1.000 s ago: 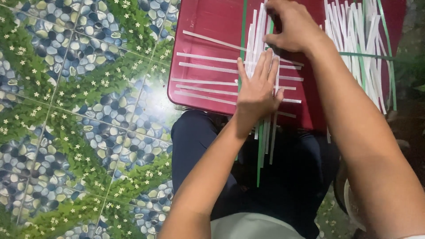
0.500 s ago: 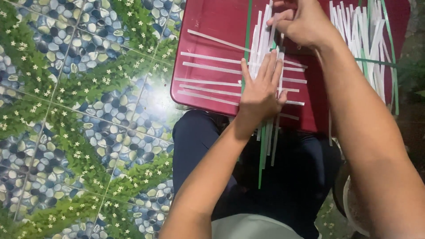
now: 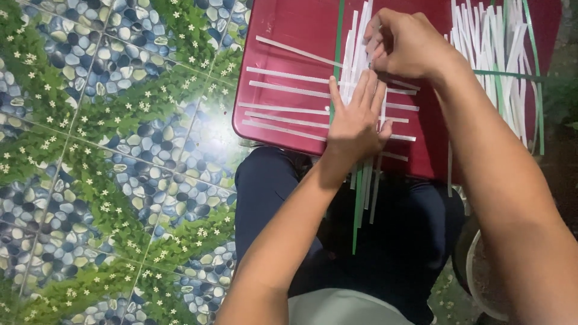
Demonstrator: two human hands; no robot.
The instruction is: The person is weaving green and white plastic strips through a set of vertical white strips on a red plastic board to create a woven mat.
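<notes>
A dark red board rests on my lap. On it lie several white strips running sideways, crossed by upright white strips and green strips. My left hand lies flat, fingers spread, pressing down on the upright strips where they cross the sideways ones. My right hand is curled above it, its fingertips pinching a white strip at the top of the weave. The lower ends of the upright strips hang over the board's near edge.
A loose bundle of white and green strips lies on the board's right side. The floor at left is tiled with a pebble and green leaf pattern. A round pale container sits at lower right beside my dark trousers.
My right hand has drawn slightly up and left over the top of the strips. My left hand stays pressed flat on the weave. The view has shifted a little.
</notes>
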